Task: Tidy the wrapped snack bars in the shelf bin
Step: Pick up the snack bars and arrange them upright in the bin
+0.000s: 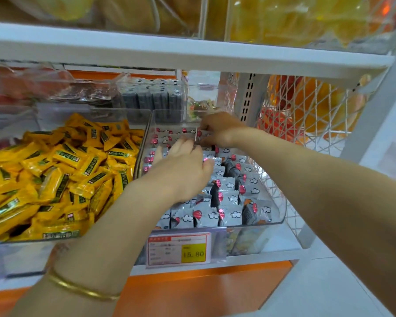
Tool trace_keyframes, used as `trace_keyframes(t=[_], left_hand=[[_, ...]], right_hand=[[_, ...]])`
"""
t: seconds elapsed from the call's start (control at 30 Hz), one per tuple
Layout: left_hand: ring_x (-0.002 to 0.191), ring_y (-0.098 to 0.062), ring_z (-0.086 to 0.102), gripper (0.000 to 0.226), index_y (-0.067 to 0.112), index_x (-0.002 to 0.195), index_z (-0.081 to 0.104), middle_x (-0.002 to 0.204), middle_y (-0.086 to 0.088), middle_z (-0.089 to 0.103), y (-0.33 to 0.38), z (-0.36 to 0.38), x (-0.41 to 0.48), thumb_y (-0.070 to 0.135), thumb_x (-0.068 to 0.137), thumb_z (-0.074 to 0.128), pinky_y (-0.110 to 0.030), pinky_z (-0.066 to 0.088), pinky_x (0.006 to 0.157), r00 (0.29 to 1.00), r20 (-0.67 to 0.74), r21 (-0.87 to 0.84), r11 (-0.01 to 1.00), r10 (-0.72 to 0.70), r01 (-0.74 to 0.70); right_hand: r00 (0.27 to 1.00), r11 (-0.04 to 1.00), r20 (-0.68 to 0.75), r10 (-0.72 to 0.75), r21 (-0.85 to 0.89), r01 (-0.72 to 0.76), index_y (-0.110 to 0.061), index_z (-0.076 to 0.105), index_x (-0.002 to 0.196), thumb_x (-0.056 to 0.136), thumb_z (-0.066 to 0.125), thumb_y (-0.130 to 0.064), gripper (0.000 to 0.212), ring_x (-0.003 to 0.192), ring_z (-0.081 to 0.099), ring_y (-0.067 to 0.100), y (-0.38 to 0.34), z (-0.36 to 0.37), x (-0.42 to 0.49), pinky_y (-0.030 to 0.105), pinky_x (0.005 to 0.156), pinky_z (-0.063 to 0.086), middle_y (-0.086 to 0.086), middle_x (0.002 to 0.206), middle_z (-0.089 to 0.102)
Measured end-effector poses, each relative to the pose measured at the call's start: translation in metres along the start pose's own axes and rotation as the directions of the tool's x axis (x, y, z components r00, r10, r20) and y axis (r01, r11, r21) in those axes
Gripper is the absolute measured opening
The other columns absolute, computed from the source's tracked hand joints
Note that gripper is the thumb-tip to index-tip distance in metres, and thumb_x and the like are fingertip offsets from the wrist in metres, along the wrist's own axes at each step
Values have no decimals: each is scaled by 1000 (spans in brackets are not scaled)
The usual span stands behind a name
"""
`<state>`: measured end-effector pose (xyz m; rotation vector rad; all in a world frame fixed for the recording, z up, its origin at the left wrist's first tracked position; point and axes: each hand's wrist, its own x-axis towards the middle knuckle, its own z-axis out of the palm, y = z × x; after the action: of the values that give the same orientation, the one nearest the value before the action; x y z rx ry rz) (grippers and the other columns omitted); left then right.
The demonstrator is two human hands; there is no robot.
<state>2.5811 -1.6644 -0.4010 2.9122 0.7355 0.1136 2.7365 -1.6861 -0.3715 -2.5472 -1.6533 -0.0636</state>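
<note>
A clear plastic bin (277, 216) on the shelf holds several grey wrapped snack bars (226, 197) printed with red balloons and white clouds, standing in rows. My left hand (183, 168) lies flat on the bars in the middle of the bin, fingers straight and pointing toward the back. My right hand (220, 129) is at the bin's back right, with thumb and fingers pinching an upright grey bar (198, 135). The bars beneath both hands are hidden.
A bin of yellow wrapped bars (55, 175) sits directly left. Dark packs (153, 97) stand behind. A white wire mesh basket (306, 115) with orange goods is to the right. A price tag (178, 249) reading 15.80 hangs on the bin front. Another shelf board (192, 53) runs overhead.
</note>
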Motion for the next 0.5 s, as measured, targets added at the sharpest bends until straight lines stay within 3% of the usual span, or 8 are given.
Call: trace_keyframes(t=[0.13,0.2,0.37,0.43,0.5], left_hand=[[143,-14,-11,58,18,149,7,158,1,-6,-3,6,-1,45,98,10,-49,-7,112,998,55,-20,999,-29,30],[143,-13,-11,57,18,149,6,158,2,-6,-4,7,0,44,98,10,-49,-7,112,998,56,-31,999,-32,34],[143,-12,-10,56,19,148,8,157,4,-3,-5,9,0,44,98,11,-49,-7,112,999,42,-59,998,-20,22],[143,-12,-10,56,18,148,9,157,5,-2,-5,10,0,44,98,11,-49,-7,112,999,33,-67,998,-18,20],[143,-11,-11,56,19,148,8,157,5,-3,-5,10,0,44,98,11,-49,-8,112,999,32,-70,997,-23,25]], right_hand=[[997,975,79,-16,-219,33,-25,59,122,97,40,-27,31,140,23,30,-4,7,7,54,111,18,5,149,36],[998,971,65,-12,-238,27,-28,61,121,96,38,-24,34,140,20,30,-3,6,11,53,110,20,2,149,36],[972,975,-194,129,205,-89,-18,68,107,95,42,-17,28,117,52,27,8,-2,21,45,101,44,8,121,62],[964,990,-231,128,91,-109,-17,67,106,96,43,-20,26,119,48,28,11,-2,27,45,102,41,9,117,63],[970,981,-226,95,-147,-131,-17,65,112,96,47,-30,27,123,43,31,9,3,31,45,102,40,8,120,61]])
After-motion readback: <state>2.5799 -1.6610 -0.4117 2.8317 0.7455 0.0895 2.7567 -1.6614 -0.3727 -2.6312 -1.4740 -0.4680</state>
